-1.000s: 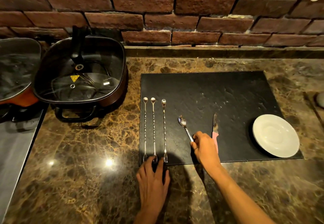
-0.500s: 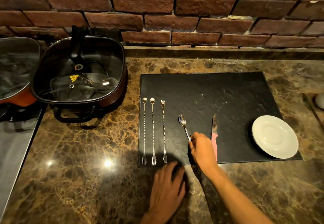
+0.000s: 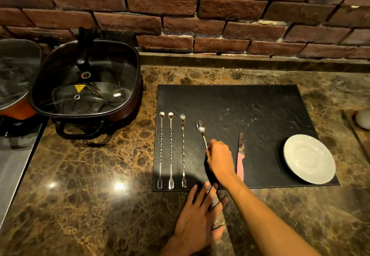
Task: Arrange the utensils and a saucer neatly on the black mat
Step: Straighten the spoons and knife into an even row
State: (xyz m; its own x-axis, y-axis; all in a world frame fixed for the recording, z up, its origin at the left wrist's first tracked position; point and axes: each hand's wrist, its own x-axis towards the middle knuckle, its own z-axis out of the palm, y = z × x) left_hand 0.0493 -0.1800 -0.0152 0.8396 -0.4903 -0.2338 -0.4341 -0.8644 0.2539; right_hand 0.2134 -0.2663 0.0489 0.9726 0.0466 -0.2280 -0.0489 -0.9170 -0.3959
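A black mat [image 3: 250, 111] lies on the marble counter. Three long twisted bar forks [image 3: 170, 149] lie side by side along its left edge, tines toward me. To their right lies a small silver spoon [image 3: 201, 129]; my right hand [image 3: 220, 157] holds its handle, covering the lower part. A pink-handled knife [image 3: 240, 155] lies just right of that hand. The white saucer [image 3: 309, 158] sits at the mat's near right corner. My left hand [image 3: 200, 215] rests flat on the counter below the mat, fingers spread, holding nothing.
A square electric pot [image 3: 86, 83] with a glass lid stands left of the mat, with another lidded pan [image 3: 14, 75] at the far left. The brick wall [image 3: 200, 15] rises behind. A pale round object [image 3: 363, 119] sits at the right edge.
My left hand has left the fork ends and slid right along the counter. My right hand has moved the spoon handle slightly up the mat.
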